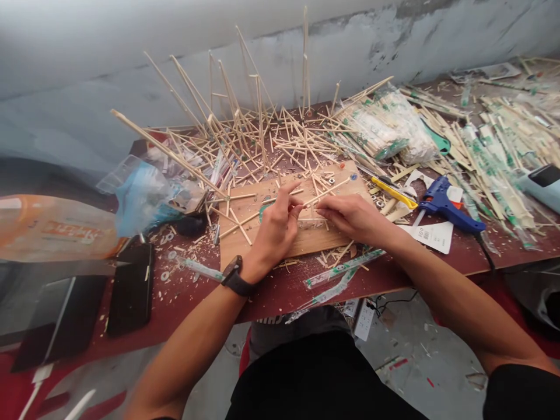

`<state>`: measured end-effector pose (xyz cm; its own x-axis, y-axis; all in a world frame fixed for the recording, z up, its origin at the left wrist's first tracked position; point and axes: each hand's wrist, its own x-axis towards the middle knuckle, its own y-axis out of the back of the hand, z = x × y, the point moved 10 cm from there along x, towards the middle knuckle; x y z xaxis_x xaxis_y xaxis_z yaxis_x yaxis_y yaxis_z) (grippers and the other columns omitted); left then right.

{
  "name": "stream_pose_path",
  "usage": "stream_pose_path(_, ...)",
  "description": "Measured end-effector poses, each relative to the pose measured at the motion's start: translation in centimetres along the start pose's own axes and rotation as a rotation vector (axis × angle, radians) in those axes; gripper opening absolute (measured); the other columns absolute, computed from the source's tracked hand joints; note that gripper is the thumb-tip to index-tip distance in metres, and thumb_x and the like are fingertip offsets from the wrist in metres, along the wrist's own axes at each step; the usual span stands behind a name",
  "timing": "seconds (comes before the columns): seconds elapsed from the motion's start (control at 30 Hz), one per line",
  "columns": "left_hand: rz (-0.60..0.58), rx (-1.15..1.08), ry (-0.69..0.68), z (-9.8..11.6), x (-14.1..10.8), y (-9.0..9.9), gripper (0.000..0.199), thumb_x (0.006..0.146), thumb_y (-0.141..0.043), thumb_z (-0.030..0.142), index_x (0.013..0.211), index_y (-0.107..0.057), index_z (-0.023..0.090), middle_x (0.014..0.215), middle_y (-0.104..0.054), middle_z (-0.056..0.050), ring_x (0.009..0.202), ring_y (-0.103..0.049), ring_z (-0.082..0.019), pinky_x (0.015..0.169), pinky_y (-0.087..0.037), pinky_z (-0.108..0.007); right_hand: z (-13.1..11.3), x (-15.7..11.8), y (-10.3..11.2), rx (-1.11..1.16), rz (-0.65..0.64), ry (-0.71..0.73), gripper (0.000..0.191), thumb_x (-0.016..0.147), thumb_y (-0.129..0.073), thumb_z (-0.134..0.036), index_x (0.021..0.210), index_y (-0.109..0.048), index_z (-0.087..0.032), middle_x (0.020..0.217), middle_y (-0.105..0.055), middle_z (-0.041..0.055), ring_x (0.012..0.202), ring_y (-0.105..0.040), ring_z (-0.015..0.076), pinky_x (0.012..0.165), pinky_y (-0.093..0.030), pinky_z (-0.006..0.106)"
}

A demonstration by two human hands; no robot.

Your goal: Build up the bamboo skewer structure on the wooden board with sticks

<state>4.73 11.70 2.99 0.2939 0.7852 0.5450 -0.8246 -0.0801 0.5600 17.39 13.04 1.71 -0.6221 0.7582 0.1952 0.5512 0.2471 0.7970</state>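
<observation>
My left hand (280,223) is over a small wooden board (280,249), its thumb and fingertips pinched together on a thin wooden stick. Facing it, my right hand (350,217) has its fingers closed around part of the same small stick work. A short thin wooden stick (310,220) spans the gap between both hands; the fingers partly hide its ends. Another thin stick (331,191) slants up to the right just above my right fingers. Crossed sticks (238,224) lie joined on the board's left side. A green ring-shaped thing (263,211) is partly hidden behind my left hand.
Many loose and upright sticks (262,131) crowd the back by the wall. On the right are a blue glue gun (450,204), a yellow cutter knife (396,192) and bagged sticks (380,125). A black phone (130,290) lies left; empty wrappers (343,268) lie near the front edge.
</observation>
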Motion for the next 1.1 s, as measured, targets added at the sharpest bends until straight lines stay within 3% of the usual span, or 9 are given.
stream_pose_path(0.87,-0.061,-0.026,-0.005,-0.1,0.1,-0.3,0.046,0.100,-0.053,0.006,0.144,-0.044,0.015,0.096,-0.074,-0.002,0.077,-0.070,-0.011,0.069,-0.056,-0.022,0.4,-0.2,0.1,0.049,0.005,-0.002,0.025,0.105,-0.044,-0.030,0.087,-0.058,-0.018,0.074,-0.059,0.0034,0.069,-0.053,0.0151,0.069,-0.036,0.030)
stream_pose_path(1.1,-0.184,0.059,-0.023,-0.2,-0.4,-1.3,0.080,0.092,-0.076,0.015,0.158,-0.030,0.020,0.115,-0.071,-0.006,0.064,-0.056,-0.007,0.063,-0.057,-0.022,0.4,-0.1,0.2,0.031,0.021,-0.007,0.025,0.105,-0.045,-0.030,0.086,-0.057,-0.019,0.074,-0.058,0.0030,0.069,-0.052,0.0153,0.069,-0.036,0.030)
